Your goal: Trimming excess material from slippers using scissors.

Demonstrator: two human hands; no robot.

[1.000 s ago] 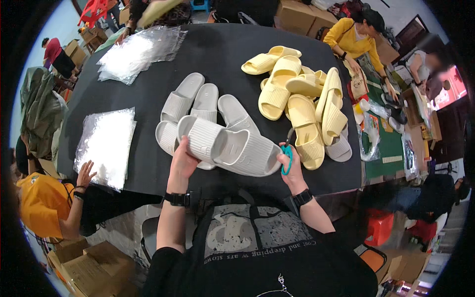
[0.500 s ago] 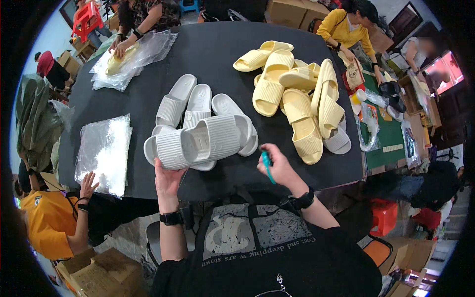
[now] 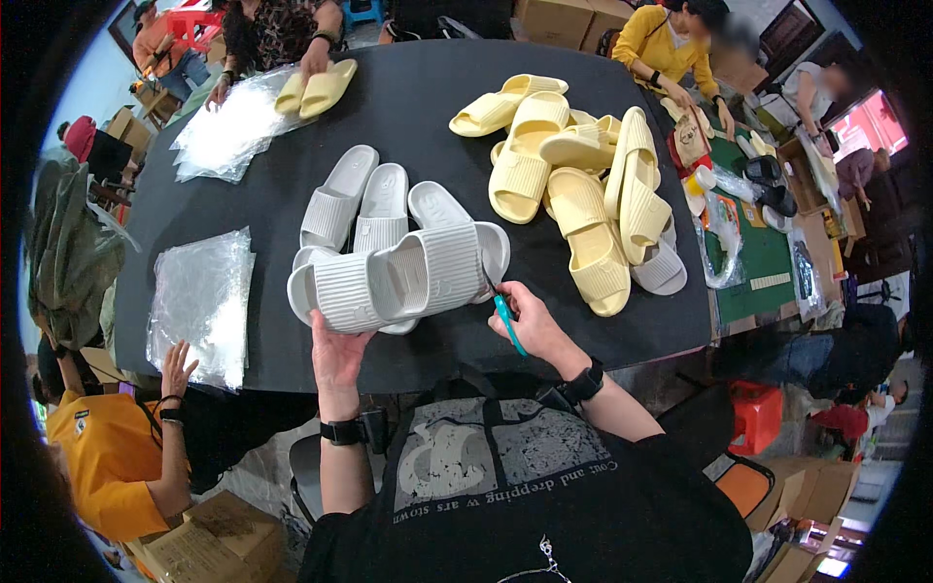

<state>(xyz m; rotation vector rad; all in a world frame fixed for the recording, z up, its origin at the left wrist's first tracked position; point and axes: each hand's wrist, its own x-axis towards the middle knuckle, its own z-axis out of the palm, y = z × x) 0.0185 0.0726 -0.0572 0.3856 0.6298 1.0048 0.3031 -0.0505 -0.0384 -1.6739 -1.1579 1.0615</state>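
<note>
The left hand [image 3: 338,352] grips a pair of grey slides [image 3: 398,277] above the table's [image 3: 408,107] near edge; the right hand [image 3: 530,321] pinches a teal tool [image 3: 506,324] at their side. Three more grey ones [image 3: 379,204] and the yellow pile [image 3: 573,185] seem still untouched

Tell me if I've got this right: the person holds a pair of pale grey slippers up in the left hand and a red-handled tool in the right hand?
Not quite. The tool in the right hand has a teal handle, not a red one, as the head view shows. The rest stands: the left hand holds the pair of pale grey slippers up over the black table.
</note>
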